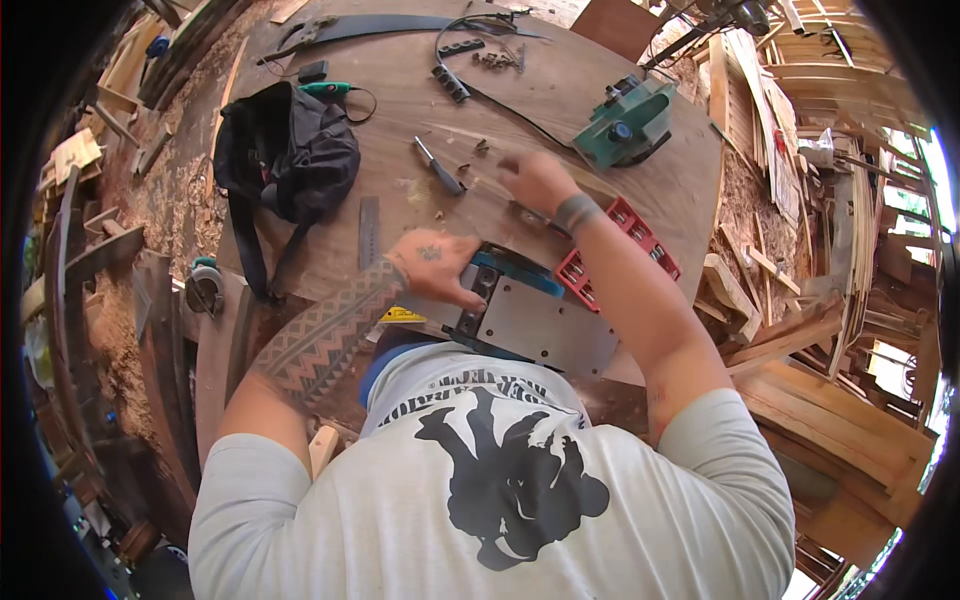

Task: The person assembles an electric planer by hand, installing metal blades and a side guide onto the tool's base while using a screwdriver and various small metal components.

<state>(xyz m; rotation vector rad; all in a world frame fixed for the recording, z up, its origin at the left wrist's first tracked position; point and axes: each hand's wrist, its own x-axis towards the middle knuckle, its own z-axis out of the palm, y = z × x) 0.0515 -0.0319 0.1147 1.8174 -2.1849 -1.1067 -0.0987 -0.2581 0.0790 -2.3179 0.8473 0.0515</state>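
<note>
In the head view, a teal-bodied tool with a flat grey metal plate (550, 325) lies plate-up at the near edge of a brown wooden table (390, 110), just before the person's waist. The left hand (437, 265) is at the tool's left end, thumb spread from the fingers and reaching onto its dark metal part; whether the fingers are clamped on it, I cannot tell. The right hand (540, 182) is beyond the tool, over the table, its fingers blurred; I cannot tell whether they are together or hold anything.

Right of the tool, just beside it, sits a red plastic tray holding small metal pieces (640, 228), partly behind the right forearm. Beyond the tool, to the left, lies a screwdriver with a silver shaft and dark handle (446, 176). Farther beyond, to the right, stands a green boxy power tool (625, 125). Well left of the teal-bodied tool lies a black fabric bag (290, 150).
</note>
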